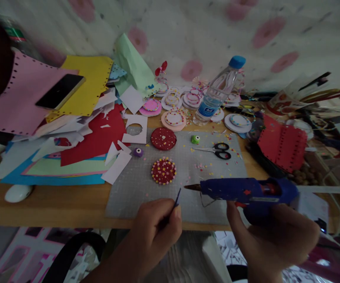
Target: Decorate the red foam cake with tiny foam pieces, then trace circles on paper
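Note:
Pinched in my left hand (158, 224) is a thin dark blue stick (178, 195), its tip pointing up; what it is exactly I cannot make out. My right hand (273, 236) grips a blue hot glue gun (231, 188), with a finger at the red trigger. The gun's nozzle points left, close to the stick's tip but apart from it. Beyond my hands, on the grey cutting mat (128, 200), lie a dark red disc edged with small flowers and stars (163, 171) and a speckled dark red disc (163, 138).
Black-handled scissors (221, 150), a green punch (196, 139) and a purple punch (138, 152) rest around the mat. Behind stand a water bottle (217, 94) and several decorated discs. Coloured paper (93, 137) and a phone (60, 91) are piled left; a red dotted card (282, 143) is right.

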Available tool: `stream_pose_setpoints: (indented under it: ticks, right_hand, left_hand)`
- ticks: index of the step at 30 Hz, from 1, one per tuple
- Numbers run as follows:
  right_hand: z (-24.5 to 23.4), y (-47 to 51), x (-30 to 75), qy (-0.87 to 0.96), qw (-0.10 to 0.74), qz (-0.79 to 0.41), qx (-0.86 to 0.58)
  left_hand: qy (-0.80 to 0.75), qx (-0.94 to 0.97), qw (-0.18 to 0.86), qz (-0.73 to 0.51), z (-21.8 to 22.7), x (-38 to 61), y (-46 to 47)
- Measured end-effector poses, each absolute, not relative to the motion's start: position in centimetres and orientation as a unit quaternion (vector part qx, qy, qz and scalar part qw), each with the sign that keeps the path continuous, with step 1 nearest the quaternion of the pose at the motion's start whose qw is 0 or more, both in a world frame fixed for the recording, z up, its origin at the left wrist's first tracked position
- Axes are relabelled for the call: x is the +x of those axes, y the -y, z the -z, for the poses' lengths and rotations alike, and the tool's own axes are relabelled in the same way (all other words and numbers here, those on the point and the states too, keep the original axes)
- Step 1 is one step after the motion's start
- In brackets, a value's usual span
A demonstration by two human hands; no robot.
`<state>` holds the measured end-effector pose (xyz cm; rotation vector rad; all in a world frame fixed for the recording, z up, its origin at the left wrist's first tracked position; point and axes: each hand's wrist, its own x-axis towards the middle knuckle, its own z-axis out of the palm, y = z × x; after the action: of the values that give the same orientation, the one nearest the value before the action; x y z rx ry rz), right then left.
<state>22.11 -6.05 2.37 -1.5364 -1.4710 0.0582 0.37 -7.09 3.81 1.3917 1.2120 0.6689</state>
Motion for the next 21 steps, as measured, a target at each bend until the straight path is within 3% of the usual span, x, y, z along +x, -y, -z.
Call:
stream_pose_setpoints:
  ticks: [9, 16, 21]
  right_hand:
    - [-2.1, 5.9, 21.8, 0.598, 0.497, -0.009, -0.629]
    - [-0.3, 4.9, 22.3, 0.481, 0.58, -0.078, -0.652]
    - [2.0, 3.9, 24.7, 0.436, 0.494, -0.137, -0.74]
  left_hand:
    - [-0.516, 0.575, 0.563, -0.293, -3.7, 0.3, 7.0]
    - [-0.492, 0.507, 0.623, -0.335, -3.4, 0.8, 6.4]
    - [-0.488, 0.456, 0.661, -0.343, -3.0, 1.1, 5.7]
